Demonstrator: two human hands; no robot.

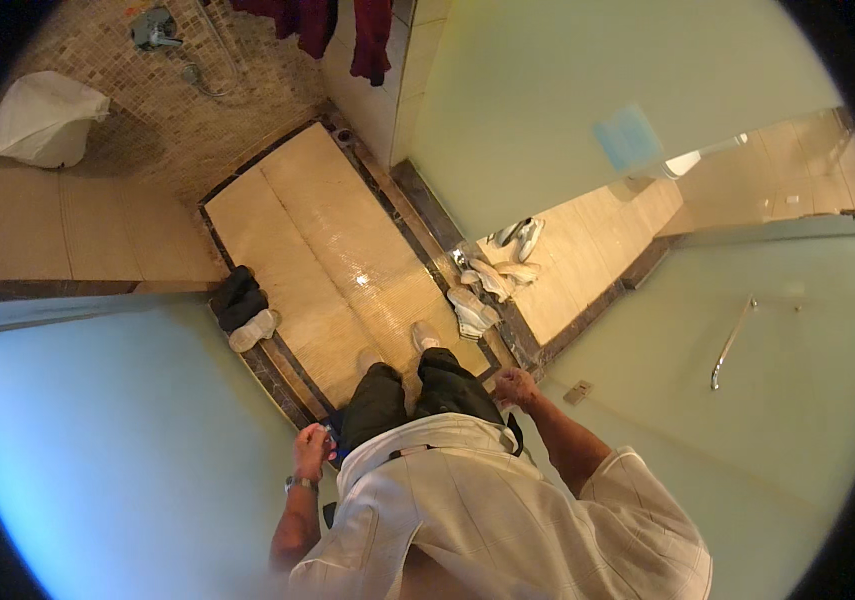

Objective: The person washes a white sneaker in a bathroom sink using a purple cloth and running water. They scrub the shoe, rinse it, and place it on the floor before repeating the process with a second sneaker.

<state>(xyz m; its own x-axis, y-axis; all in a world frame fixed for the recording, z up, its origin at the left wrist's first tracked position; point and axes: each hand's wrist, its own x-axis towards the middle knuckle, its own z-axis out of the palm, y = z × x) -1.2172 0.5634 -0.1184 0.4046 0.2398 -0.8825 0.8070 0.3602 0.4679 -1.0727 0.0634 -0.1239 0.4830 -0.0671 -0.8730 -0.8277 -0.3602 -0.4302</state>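
Note:
My left hand point(312, 448) is at my left hip, beside a frosted glass panel point(134, 435). Its fingers are curled near a small blue and pinkish item point(332, 441), too small to name. Out to my right, my right hand point(516, 388) hangs with bent fingers beside the glass door; whether it holds anything cannot be told. My feet stand on the ribbed shower floor point(322, 240). Crumpled pale cloths point(474, 311) lie on the stone sill ahead of my right foot. Dark cloths point(238, 298) and a pale rolled cloth point(255, 331) lie on the left sill.
A shower mixer point(155, 30) is on the mosaic wall, and dark red garments point(372, 37) hang nearby. White cloth point(52, 116) rests on the tiled bench at left. Past the right sill are sneakers point(528, 238). A glass door point(697, 375) with a metal handle point(731, 345) stands at right.

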